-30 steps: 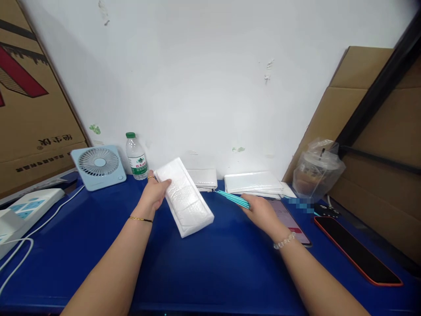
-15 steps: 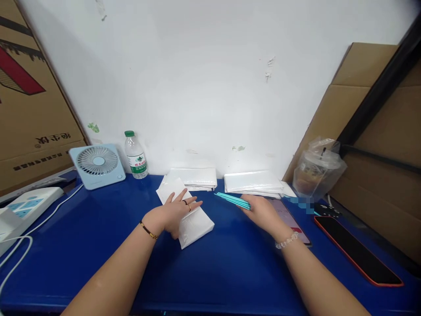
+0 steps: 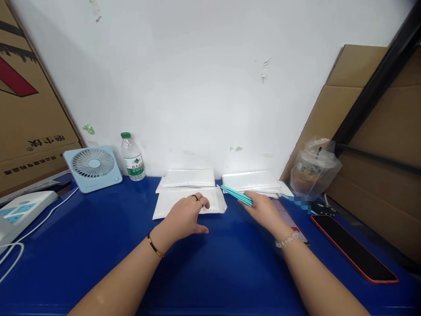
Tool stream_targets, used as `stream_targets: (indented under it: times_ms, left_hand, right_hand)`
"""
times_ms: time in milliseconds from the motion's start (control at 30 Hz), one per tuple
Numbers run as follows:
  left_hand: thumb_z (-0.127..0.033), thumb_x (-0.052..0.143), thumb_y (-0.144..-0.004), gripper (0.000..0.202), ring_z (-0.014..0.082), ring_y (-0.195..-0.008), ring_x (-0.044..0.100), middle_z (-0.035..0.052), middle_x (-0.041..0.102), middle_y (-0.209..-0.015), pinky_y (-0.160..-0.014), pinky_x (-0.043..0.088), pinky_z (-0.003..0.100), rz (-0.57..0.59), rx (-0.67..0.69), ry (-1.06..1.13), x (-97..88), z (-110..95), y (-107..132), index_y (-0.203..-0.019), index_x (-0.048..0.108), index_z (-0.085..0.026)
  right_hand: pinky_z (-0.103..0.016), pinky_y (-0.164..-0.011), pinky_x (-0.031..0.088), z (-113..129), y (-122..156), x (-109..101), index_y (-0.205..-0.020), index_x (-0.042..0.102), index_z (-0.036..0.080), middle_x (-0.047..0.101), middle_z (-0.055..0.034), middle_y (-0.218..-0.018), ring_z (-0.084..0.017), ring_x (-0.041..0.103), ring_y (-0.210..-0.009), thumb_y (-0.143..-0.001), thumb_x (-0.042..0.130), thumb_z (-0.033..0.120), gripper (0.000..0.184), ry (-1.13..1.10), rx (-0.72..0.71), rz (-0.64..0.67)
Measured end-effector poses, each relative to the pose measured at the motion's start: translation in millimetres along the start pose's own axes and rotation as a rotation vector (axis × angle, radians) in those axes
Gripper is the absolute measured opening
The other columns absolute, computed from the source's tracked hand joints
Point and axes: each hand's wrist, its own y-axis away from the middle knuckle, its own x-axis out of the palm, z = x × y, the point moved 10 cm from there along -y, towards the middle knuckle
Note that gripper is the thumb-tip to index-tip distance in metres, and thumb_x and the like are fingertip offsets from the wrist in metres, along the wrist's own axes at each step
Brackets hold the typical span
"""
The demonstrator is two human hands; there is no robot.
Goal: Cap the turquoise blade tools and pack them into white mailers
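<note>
Light-blue sticks (image 3: 237, 195) are held in the right hand (image 3: 261, 210), over the blue bench (image 3: 98, 245).
A white packet (image 3: 169, 202) is laid flat on the bench, just in front of a white pile (image 3: 189, 177). The left hand (image 3: 186, 218) is held wide, with thumb and fingers apart, and whether the packet is touched cannot be told.

Down flat on the blue counter (image 3: 108, 232) with that white padded envelope (image 3: 168, 203), held up and tilted a second ago! Swung round from its slant, now squared up just in front of the stacked white envelopes (image 3: 189, 177)! Out of that pinch with the left hand (image 3: 187, 219), into a loose curl.
</note>
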Motion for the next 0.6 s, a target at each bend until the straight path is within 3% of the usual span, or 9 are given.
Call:
stream_targets:
  times_ms: [133, 267, 433, 600]
  left_hand:
    - [-0.063, 0.073, -0.048, 0.099, 0.0322, -0.128, 0.032, 0.0124, 0.040, -0.136, -0.100, 0.033, 0.042, -0.054, -0.087, 0.016, 11.3, 35.4, -4.1, -0.131, 0.038, -0.022]
    - [-0.072, 0.066, -0.048, 0.112, 0.0331, -0.134, 0.022, 0.0161, 0.030, -0.144, -0.107, 0.022, 0.043, 0.074, -0.123, 0.030, 38.8, 63.6, -15.3, -0.139, 0.030, -0.019]
    - [-0.070, 0.066, -0.049, 0.104, 0.0343, -0.124, 0.038, 0.0161, 0.048, -0.130, -0.101, 0.026, 0.046, 0.124, -0.158, 0.052, 44.5, 68.0, -19.6, -0.135, 0.037, -0.020]
    - [-0.052, 0.068, -0.056, 0.064, 0.0279, -0.106, 0.054, 0.0086, 0.060, -0.109, -0.093, 0.036, 0.036, 0.056, -0.116, 0.081, 28.3, 55.8, -17.0, -0.110, 0.057, -0.020]
  right_hand:
    - [-0.023, -0.061, 0.037, 1.5, 1.2, 0.9, -0.090, 0.063, 0.022, 0.068, -0.0041, -0.085, -0.018, 0.060, -0.075, -0.086, 0.048, 0.027, 0.016, 0.059, -0.003, 0.029]
    - [-0.023, -0.059, 0.035, 4.5, 1.1, 8.6, -0.086, 0.062, 0.021, 0.067, -0.0034, -0.081, -0.017, 0.060, -0.073, -0.085, 0.049, 0.026, 0.014, 0.113, -0.024, 0.087]
    - [-0.024, -0.057, 0.032, 2.4, -1.0, 23.7, -0.082, 0.060, 0.021, 0.067, -0.0028, -0.081, -0.018, 0.061, -0.072, -0.083, 0.051, 0.024, 0.009, 0.247, -0.067, 0.152]
    - [-0.025, -0.056, 0.032, -12.7, -2.5, 33.9, -0.082, 0.058, 0.021, 0.067, -0.0043, -0.082, -0.020, 0.062, -0.073, -0.081, 0.051, 0.021, 0.007, 0.414, -0.061, 0.203]
